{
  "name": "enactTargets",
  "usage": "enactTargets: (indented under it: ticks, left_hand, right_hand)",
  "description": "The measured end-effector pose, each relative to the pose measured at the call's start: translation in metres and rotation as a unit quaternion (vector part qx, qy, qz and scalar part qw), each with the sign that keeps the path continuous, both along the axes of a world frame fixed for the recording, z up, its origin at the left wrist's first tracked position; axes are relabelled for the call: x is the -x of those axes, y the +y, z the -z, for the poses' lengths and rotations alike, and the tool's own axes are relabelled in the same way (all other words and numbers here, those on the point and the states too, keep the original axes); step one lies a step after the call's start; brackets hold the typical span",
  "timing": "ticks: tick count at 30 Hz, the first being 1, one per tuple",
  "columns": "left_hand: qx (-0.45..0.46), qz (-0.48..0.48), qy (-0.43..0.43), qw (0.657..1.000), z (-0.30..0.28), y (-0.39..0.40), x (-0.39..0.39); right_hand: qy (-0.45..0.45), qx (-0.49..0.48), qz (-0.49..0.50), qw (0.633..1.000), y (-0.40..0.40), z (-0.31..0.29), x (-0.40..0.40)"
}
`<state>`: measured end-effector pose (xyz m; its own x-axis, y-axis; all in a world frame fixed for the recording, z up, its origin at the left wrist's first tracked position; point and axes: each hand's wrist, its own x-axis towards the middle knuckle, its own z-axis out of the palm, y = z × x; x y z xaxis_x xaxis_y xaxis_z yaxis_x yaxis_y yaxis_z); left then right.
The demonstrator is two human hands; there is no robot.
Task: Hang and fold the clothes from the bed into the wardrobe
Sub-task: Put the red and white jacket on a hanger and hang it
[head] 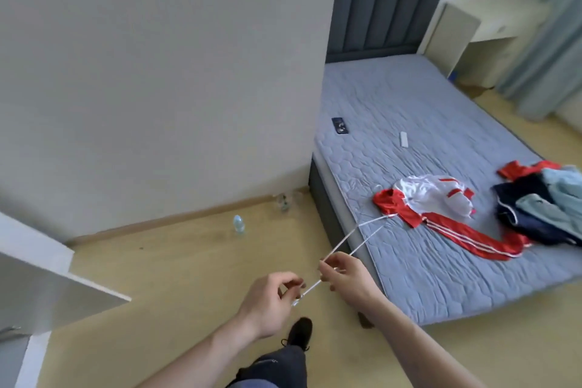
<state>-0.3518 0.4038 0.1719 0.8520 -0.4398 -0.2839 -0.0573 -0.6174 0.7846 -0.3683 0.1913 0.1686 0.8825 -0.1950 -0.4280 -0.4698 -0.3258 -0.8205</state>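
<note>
A red and white garment [441, 211] lies on the bed [425, 277] near its left edge. Two white drawstrings [352, 235] run taut from it out over the floor to my hands. My right hand [343, 271] pinches the strings beside the bed's edge. My left hand [271, 302] pinches the end of one string a little lower and to the left. A pile of dark blue, light blue and red clothes [544, 208] lies at the bed's right edge. A white wardrobe door [47, 290] stands open at the left.
A phone [340, 126] and a white remote [403, 139] lie on the mattress. A plastic bottle [238, 224] and some clear containers [283, 200] stand on the wooden floor by the wall. My shoe [300, 332] is below my hands.
</note>
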Motion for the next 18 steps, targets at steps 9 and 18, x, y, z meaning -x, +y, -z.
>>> enactTargets:
  ticks: [9,18]
  left_hand:
    - [-0.073,0.157,0.01,0.985,0.014,-0.125,-0.11]
    - [-0.135,0.188,0.048,0.972,0.053,-0.218,-0.193]
  right_hand:
    - [0.035,0.03,0.147,0.988,-0.117,0.004,-0.051]
    - [0.063,0.026,0.238,0.969,-0.248,0.013,-0.064]
